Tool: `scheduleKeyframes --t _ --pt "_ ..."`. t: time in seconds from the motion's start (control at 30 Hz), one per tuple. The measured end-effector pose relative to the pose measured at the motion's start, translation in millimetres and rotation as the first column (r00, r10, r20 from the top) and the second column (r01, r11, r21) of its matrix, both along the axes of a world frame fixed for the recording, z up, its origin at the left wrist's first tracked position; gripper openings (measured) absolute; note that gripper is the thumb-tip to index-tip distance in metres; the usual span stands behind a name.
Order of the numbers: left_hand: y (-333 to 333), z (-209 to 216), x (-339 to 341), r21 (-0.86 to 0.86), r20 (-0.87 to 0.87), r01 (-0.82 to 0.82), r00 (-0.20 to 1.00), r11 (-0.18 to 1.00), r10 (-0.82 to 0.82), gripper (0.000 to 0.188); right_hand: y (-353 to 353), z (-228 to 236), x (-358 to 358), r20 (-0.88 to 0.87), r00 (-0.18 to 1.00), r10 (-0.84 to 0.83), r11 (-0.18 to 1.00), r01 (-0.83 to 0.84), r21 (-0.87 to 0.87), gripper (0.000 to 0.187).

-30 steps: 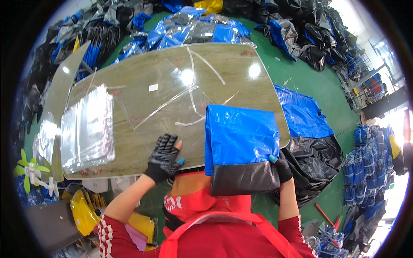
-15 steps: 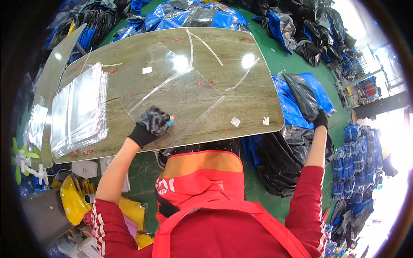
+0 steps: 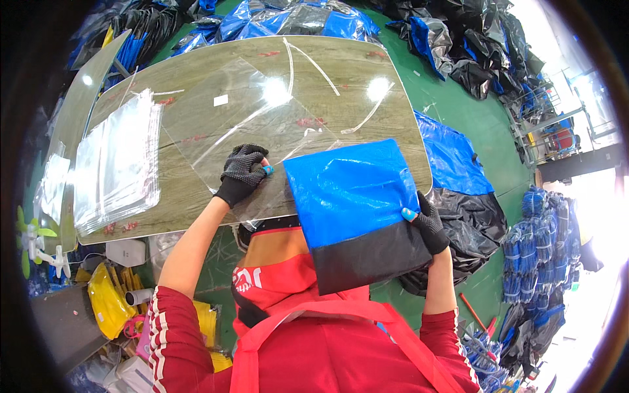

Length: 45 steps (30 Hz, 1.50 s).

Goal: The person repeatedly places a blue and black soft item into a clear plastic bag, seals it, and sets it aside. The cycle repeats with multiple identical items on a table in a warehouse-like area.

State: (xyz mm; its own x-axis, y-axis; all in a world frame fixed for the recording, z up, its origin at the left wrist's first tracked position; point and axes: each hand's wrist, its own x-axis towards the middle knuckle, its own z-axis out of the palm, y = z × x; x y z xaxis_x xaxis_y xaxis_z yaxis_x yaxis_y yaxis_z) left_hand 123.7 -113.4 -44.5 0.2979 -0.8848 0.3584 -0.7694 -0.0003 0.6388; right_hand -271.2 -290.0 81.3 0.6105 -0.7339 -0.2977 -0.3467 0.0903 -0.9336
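Note:
My right hand (image 3: 429, 224), in a black dotted glove with a blue-wrapped thumb tip, grips the right edge of a folded blue-and-black plastic sheet (image 3: 354, 190). The sheet hangs over the table's near edge and in front of my apron. Left of it, my left hand (image 3: 246, 171), gloved the same way, is closed with its fingers curled and thumb pressed in. It is at the near part of a clear plastic bag (image 3: 226, 108) lying slantwise on the wood-grain table (image 3: 360, 56). Part of that bag is hidden by the sheet and the hand.
A stack of clear bags (image 3: 121, 160) lies on the table's left side, near a small green-bladed fan (image 3: 31, 236). More blue-and-black sheets (image 3: 458, 190) are piled right of the table. Bundled blue items (image 3: 540, 236) stand farther right. Yellow packages (image 3: 110, 298) sit at lower left.
My right hand has brought the folded blue-and-black sheet from the pile at the right to the table's near edge. My left hand has shifted slightly right and up.

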Motion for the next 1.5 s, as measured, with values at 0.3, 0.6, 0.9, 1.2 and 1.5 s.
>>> scheduleKeyframes --t 0.3,0.6,0.9,1.2,1.5 --pt "32.3 66.5 -10.3 0.162 -0.269 0.085 0.962 0.983 -0.039 0.018 61.8 -35.7 64.6 -0.127 0.917 0.378 0.921 -0.386 -0.045 0.072" --pt "70.3 91.6 -38.5 -0.011 0.104 0.129 0.986 0.992 -0.127 0.016 -19.5 -79.4 157.3 0.023 0.907 0.422 0.886 -0.417 0.205 0.056" --pt "65.9 92.7 -46.3 0.103 0.234 0.095 0.965 0.990 -0.117 0.020 -7.5 -79.1 104.8 0.207 0.942 0.264 0.940 -0.299 0.166 0.028" --pt "69.0 68.5 -51.0 0.183 -0.707 -0.625 0.452 0.758 0.544 0.038 24.9 -80.7 101.2 0.096 0.966 0.241 0.948 -0.256 0.188 0.033" --pt "125.9 52.4 -49.1 0.469 -0.821 -0.086 0.323 0.879 0.470 0.067 98.1 -100.4 65.0 -0.023 0.991 0.132 0.977 -0.126 0.172 0.055"
